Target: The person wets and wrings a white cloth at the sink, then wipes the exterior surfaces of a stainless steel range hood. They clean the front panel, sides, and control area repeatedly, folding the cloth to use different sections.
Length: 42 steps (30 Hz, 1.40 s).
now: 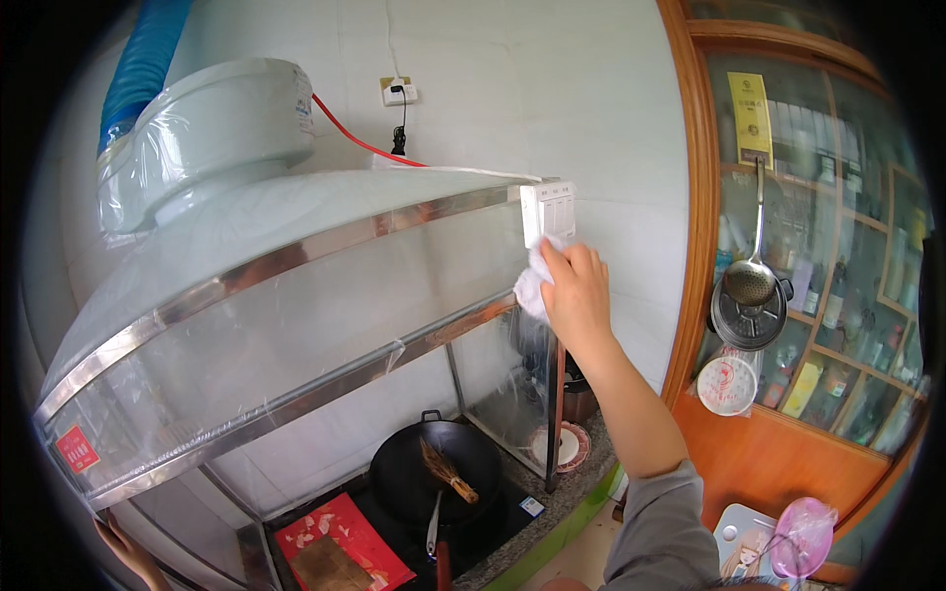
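My right hand [580,295] grips a bunched white cloth [531,292] and presses it to the front right corner of a range hood, at the lower edge of a white switch panel [549,210]. The hood's glass front [325,310] is framed by shiny metal strips [273,284] and partly covered in clear film. At the lower left, my left hand [122,547] is at the hood's bottom corner; its fingers point upward and are partly hidden there. Underneath, a black wok [399,462] stands on the stove with a bamboo brush [443,469] in it.
A red sheet [384,550] with scraps and a brown board [329,565] lies left of the wok. Beyond the right glass side sits a plate [576,447]. A skimmer [750,283] hangs on the glazed wooden door. Behind the hood fan [222,111] runs a red hose [355,137].
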Each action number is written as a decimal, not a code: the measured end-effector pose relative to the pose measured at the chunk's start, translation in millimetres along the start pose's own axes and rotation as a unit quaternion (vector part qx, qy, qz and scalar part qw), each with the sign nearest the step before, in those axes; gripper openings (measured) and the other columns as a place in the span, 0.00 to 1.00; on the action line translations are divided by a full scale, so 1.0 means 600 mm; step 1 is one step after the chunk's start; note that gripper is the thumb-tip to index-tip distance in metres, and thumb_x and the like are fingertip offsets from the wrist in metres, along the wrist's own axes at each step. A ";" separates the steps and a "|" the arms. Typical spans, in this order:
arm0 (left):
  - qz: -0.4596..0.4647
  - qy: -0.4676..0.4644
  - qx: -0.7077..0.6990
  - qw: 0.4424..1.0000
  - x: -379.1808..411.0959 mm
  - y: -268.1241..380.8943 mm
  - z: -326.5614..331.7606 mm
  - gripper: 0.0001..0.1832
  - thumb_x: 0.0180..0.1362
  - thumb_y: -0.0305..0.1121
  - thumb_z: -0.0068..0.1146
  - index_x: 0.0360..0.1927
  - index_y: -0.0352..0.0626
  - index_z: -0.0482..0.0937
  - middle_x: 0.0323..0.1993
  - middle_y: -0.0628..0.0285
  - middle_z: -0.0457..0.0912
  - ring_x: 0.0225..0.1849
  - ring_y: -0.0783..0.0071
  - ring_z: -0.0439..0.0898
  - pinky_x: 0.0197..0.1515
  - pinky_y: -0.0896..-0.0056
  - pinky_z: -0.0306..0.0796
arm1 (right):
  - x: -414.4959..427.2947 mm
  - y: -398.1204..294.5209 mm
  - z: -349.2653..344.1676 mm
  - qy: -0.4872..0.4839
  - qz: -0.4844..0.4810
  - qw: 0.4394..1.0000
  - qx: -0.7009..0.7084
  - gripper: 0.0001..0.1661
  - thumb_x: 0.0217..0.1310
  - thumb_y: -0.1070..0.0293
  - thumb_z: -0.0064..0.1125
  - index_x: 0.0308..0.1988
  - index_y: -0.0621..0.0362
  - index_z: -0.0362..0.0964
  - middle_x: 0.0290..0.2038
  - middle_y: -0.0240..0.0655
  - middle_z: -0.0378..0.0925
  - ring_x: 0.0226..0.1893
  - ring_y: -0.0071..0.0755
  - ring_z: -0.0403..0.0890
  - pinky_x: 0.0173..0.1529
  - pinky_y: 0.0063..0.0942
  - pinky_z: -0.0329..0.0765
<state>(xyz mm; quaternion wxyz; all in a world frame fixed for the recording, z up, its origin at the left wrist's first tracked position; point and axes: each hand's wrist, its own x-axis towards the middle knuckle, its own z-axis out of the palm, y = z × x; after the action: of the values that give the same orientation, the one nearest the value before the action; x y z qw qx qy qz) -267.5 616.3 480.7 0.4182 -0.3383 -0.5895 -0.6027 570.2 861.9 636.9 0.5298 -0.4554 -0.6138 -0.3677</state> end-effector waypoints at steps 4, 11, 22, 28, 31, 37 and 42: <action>-0.012 -0.010 -0.024 1.000 -0.010 0.017 0.005 0.26 0.70 0.40 0.44 0.66 0.33 0.62 0.63 0.46 0.68 0.63 0.56 0.68 0.65 0.64 0.61 | -0.022 0.029 0.011 -0.067 0.090 0.988 0.105 0.21 0.48 0.75 0.56 0.47 0.58 0.73 0.39 0.40 0.68 0.41 0.50 0.71 0.45 0.41 0.72; -0.012 -0.015 -0.041 0.999 -0.008 -0.006 -0.001 0.26 0.70 0.40 0.44 0.66 0.33 0.62 0.64 0.47 0.66 0.64 0.56 0.67 0.66 0.63 0.60 | 0.084 -0.033 0.030 0.212 -0.088 0.972 -0.048 0.22 0.50 0.77 0.56 0.49 0.52 0.74 0.39 0.31 0.69 0.41 0.37 0.71 0.49 0.37 0.65; -0.024 -0.001 -0.051 0.998 -0.012 -0.005 -0.007 0.26 0.70 0.40 0.44 0.66 0.33 0.62 0.64 0.46 0.66 0.64 0.57 0.67 0.65 0.64 0.60 | -0.047 -0.011 0.066 0.049 0.010 0.993 0.109 0.27 0.46 0.79 0.60 0.50 0.53 0.75 0.45 0.33 0.71 0.47 0.41 0.71 0.53 0.39 0.63; -0.047 0.001 -0.070 0.996 -0.010 0.013 0.001 0.26 0.70 0.40 0.44 0.66 0.34 0.62 0.65 0.47 0.66 0.64 0.58 0.68 0.65 0.64 0.60 | -0.023 -0.117 0.079 0.054 0.011 0.985 0.165 0.29 0.52 0.74 0.59 0.56 0.65 0.66 0.61 0.46 0.64 0.62 0.50 0.64 0.63 0.46 0.57; -0.046 -0.002 -0.070 0.996 -0.007 0.025 -0.006 0.26 0.71 0.39 0.44 0.66 0.33 0.61 0.64 0.49 0.67 0.64 0.60 0.68 0.66 0.65 0.60 | 0.007 -0.133 0.093 0.067 0.024 0.989 0.131 0.33 0.54 0.72 0.58 0.59 0.68 0.61 0.64 0.50 0.60 0.66 0.53 0.59 0.65 0.48 0.55; -0.048 0.000 -0.074 0.996 -0.013 0.045 0.000 0.26 0.71 0.39 0.43 0.66 0.32 0.61 0.65 0.49 0.66 0.64 0.61 0.67 0.66 0.66 0.58 | 0.056 -0.125 0.112 0.101 0.123 0.965 0.207 0.31 0.62 0.68 0.51 0.61 0.73 0.56 0.67 0.57 0.54 0.69 0.59 0.53 0.68 0.49 0.51; -0.041 -0.005 -0.033 0.999 -0.010 0.045 -0.011 0.26 0.70 0.40 0.45 0.66 0.34 0.63 0.63 0.49 0.68 0.63 0.60 0.68 0.65 0.66 0.61 | 0.015 -0.234 0.079 0.066 -0.033 0.975 0.209 0.35 0.54 0.71 0.58 0.61 0.67 0.60 0.66 0.53 0.56 0.69 0.55 0.55 0.67 0.48 0.55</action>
<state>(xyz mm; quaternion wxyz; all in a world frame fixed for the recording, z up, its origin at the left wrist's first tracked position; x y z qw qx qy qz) -240.1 611.4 486.0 0.3785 -0.3305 -0.5846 -0.6370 421.7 863.4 642.2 0.6400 -0.2888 -0.6556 -0.2779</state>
